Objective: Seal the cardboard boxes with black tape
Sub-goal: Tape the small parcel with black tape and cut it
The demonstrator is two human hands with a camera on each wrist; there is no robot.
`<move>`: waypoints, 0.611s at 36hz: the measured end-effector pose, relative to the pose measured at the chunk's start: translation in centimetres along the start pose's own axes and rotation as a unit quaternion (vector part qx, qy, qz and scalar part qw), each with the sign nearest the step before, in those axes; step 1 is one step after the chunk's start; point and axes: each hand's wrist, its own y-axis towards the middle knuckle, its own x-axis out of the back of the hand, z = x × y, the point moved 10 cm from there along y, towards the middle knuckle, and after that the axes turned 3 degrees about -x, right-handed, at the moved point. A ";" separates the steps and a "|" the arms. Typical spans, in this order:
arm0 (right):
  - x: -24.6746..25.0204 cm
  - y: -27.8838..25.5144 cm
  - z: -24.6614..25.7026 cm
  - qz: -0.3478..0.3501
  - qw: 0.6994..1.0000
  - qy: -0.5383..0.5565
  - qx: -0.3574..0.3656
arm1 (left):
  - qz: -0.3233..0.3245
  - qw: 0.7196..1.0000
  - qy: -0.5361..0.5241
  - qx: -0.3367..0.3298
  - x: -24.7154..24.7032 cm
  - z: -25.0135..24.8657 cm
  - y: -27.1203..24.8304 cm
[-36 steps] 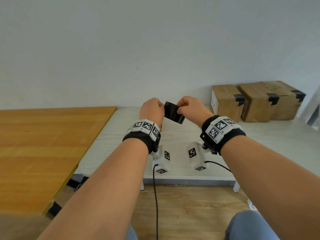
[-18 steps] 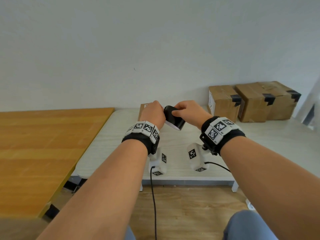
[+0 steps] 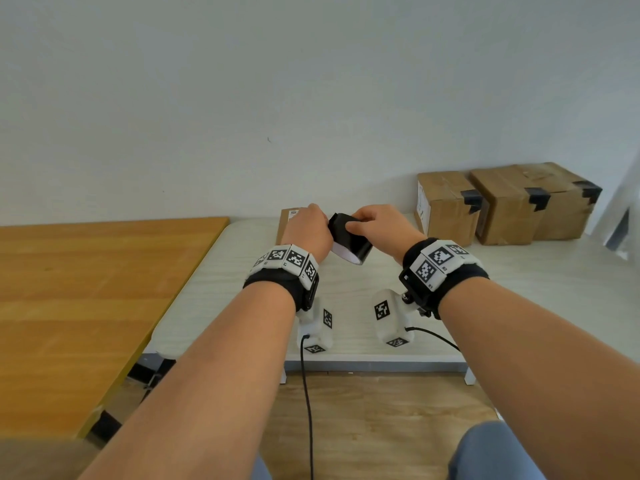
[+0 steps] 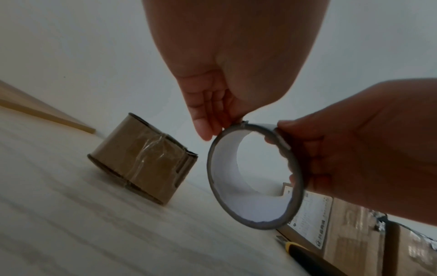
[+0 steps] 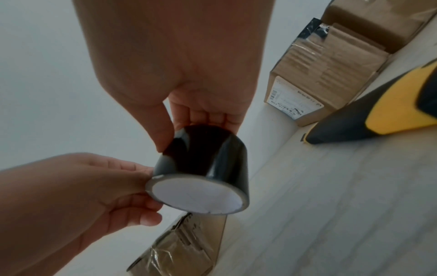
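A roll of black tape with a white core hangs in the air between both hands, above the white table. My right hand grips it, thumb on the glossy outer face and fingers in the core. My left hand pinches its upper rim with the fingertips. A small cardboard box with clear tape over it lies on the table just beyond the left hand. Three cardboard boxes with black tape on their corners stand at the back right.
A yellow and black utility knife lies on the table to the right of the hands, near the labelled box. An orange wooden table adjoins on the left. A wall runs behind both tables. A cable hangs from the left wrist.
Both hands have come down a little with the roll. The roll has tipped so its white core faces me, and the small box now shows behind the left hand.
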 end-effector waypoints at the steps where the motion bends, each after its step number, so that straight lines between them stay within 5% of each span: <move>1: 0.0 0.0 -0.1 -0.003 1.000 0.002 -0.002 | -0.001 1.000 -0.001 -0.001 -0.1 0.0 0.0; 22: 0.2 0.6 -0.5 -0.027 0.999 0.011 -0.024 | -0.005 0.996 -0.094 0.003 1.0 0.0 0.4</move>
